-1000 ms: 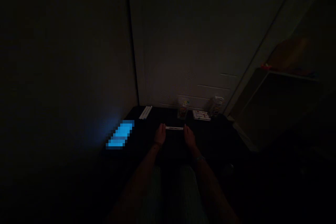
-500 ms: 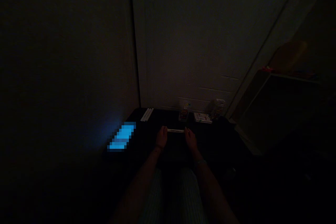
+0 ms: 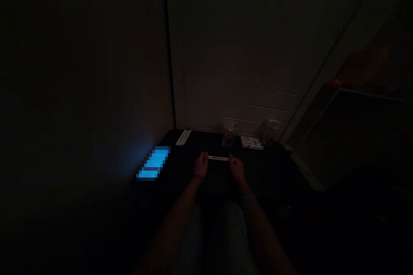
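In the head view, a white marker (image 3: 218, 158) stretches between the two hands, below and slightly right of the frame's centre, its long axis nearly level across the picture. The left hand (image 3: 201, 165) is closed on its left end and the right hand (image 3: 238, 169) on its right end, so neither is nearer; the hands are apart, with the marker's middle bare between them. Beneath is the dark counter (image 3: 271, 174); I cannot tell whether the marker touches it. Three white pens (image 3: 183, 137) lie slanted, up and left of the left hand. Above and right of the marker are a clear pack (image 3: 229, 136), a flat white pack (image 3: 252, 142) and, farther right, an upright pack (image 3: 271, 132); a blue glowing screen (image 3: 153, 164) lies left
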`<state>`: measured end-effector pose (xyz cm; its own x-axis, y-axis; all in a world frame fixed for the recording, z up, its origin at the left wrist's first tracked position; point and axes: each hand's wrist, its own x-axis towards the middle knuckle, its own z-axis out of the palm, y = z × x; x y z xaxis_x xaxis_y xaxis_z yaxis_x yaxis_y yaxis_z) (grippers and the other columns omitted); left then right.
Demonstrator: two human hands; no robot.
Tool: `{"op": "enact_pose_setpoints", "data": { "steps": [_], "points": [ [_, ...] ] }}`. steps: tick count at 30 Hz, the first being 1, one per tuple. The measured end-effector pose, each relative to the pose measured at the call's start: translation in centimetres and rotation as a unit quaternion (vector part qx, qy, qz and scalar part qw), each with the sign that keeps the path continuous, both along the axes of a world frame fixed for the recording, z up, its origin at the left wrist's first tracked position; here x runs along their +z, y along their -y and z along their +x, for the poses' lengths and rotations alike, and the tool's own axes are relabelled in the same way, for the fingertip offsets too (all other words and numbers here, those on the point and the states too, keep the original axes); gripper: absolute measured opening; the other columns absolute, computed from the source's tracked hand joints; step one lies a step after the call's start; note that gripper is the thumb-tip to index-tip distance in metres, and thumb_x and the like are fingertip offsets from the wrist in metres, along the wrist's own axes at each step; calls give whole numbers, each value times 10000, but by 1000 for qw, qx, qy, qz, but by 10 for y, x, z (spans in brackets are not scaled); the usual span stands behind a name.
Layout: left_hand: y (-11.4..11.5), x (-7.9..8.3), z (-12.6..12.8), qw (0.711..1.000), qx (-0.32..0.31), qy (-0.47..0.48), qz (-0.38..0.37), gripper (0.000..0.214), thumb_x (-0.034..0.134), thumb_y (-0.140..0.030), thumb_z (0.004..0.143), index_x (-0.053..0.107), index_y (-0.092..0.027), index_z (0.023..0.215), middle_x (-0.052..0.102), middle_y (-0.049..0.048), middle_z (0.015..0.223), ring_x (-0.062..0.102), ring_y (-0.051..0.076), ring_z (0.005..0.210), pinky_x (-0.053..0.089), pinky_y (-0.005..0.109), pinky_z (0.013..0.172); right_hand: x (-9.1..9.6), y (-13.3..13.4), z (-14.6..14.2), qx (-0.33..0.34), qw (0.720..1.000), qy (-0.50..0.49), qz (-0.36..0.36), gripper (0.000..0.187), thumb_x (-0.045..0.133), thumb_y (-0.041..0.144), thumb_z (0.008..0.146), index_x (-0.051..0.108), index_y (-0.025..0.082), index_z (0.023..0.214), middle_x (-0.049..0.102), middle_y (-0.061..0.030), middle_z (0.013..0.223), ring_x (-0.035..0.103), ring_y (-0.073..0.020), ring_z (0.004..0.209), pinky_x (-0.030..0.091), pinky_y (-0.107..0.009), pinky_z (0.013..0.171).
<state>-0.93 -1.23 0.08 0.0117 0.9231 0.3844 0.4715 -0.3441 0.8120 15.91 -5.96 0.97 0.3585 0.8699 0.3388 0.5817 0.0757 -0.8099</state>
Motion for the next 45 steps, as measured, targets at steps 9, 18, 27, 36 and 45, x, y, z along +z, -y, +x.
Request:
{"op": "enact_pose_setpoints", "data": {
  "steps": [9,18,27,36,45],
  "points": [
    [2,3,0,1000,-4,-15,5,322,264,-411,830,446,-178,701,464,-25,592,424,77,536,294,203,536,1,1,-1,-3,1000,17,-9,472,258,526,807,547,178,671,563,-8,627,480,-107,576,297,-191,517],
    [3,3,1,1000,-2,-8,3,308,280,-404,830,465,-180,729,489,-17,613,447,83,555,306,204,543,-2,-1,1,-7,998,39,-42,474,216,527,825,554,203,753,583,-20,680,513,-122,611,314,-204,549],
    [1,5,1,999,8,35,-9,317,279,-411,828,476,-174,751,525,-2,665,465,87,577,334,203,557,-5,-3,2,19,997,61,-47,455,201,517,833,548,223,822,586,-19,753,529,-133,674,343,-214,595],
    [-1,3,-1,1000,0,19,-17,296,285,-401,827,470,-180,760,538,-1,680,481,88,592,348,199,572,-4,-1,2,35,997,62,-29,429,211,503,834,523,213,786,566,-6,703,508,-125,627,340,-212,564],
    [4,7,-1,1000,-16,14,-17,321,262,-427,828,452,-183,739,484,-19,610,439,87,543,317,201,533,-2,-2,3,27,997,64,-39,407,230,479,840,543,221,875,589,-26,801,540,-138,718,363,-227,638]
  ]
}}
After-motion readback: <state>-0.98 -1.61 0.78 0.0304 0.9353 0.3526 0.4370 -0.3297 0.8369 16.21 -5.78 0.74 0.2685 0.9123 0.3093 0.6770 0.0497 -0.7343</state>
